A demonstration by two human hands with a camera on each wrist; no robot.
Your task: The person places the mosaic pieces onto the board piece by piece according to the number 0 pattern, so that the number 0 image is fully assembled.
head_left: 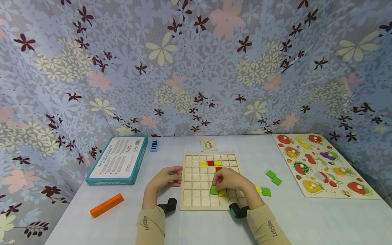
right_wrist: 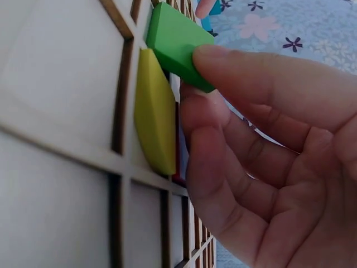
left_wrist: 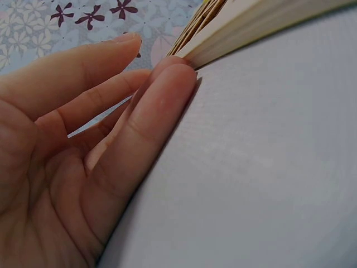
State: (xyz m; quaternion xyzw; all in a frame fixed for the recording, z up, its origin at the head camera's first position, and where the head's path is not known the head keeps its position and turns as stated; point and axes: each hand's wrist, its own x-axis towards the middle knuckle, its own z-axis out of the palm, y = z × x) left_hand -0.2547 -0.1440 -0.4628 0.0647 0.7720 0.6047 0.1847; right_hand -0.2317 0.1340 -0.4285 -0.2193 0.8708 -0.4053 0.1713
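Flower-patterned blue-grey fabric point(head_left: 196, 68) fills the upper half of the head view, above a white-covered table point(head_left: 116, 228). At lower centre, a person's right hand point(head_left: 231, 179) pinches a green square tile point(head_left: 214, 190) between thumb and fingertip over a pale wooden grid board point(head_left: 187, 194), just beside a yellow tile with one curved edge point(head_left: 222, 193). Left of the board, the left hand point(head_left: 166, 178) holds nothing, its fingers loosely bent near the board's side.

Poor seating looks the likeliest trouble: released at its tilt, the green tile could perch on a raised divider strip point(right_wrist: 61, 146) rather than lie flat in a cell, or knock the yellow tile askew. Pressure from the left fingertips could slide the whole board, while the beige right sleeve point(head_left: 266, 224) could brush the loose green tiles point(head_left: 277, 180) and yellow piece point(head_left: 258, 189) at right of centre.

Angles differ in what they reveal. At top centre, the right wrist view shows the green tile's thickness and slant, which the head view flattens. Left wrist footage shows a bare palm and fingertips seemingly against the board's edge, a contact hard to judge from above. Only the head view takes in the small printed grid card point(head_left: 209, 145) at the frame's centre.
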